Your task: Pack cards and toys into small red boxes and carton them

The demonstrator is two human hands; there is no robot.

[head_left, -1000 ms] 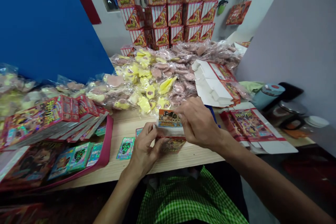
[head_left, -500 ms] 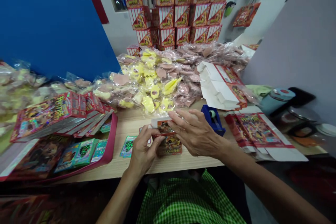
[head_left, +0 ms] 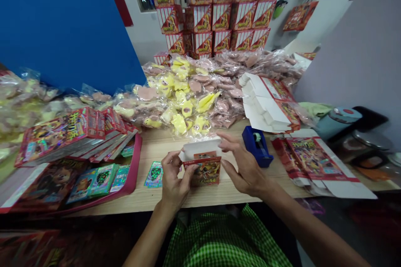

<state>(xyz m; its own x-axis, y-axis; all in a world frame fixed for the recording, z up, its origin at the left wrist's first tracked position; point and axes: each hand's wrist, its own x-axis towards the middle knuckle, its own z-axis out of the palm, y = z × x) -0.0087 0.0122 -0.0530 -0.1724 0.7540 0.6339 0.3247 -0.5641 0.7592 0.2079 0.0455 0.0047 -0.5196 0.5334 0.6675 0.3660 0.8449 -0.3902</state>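
Note:
A small red printed box [head_left: 204, 170] stands on the wooden table [head_left: 219, 192] in front of me, its white lid flap up. My left hand [head_left: 174, 179] grips the box's left side, thumb and fingers closed on it. My right hand [head_left: 242, 164] holds the right side, fingertips touching the raised flap. A blue tape dispenser [head_left: 257, 146] sits just right of my right hand. Green foil card packets [head_left: 154, 174] lie left of the box.
A red tray [head_left: 133, 175] with card packets and flat red cartons [head_left: 69, 131] is at left. Bagged yellow and pink toys [head_left: 188, 96] pile behind. Folded cartons [head_left: 269, 102] and flat box blanks [head_left: 310, 158] lie at right. Stacked red boxes [head_left: 219, 8] stand at the back.
The box has been set upright on the table and its white flap has come up. My right hand moved from over the top to the box's right side.

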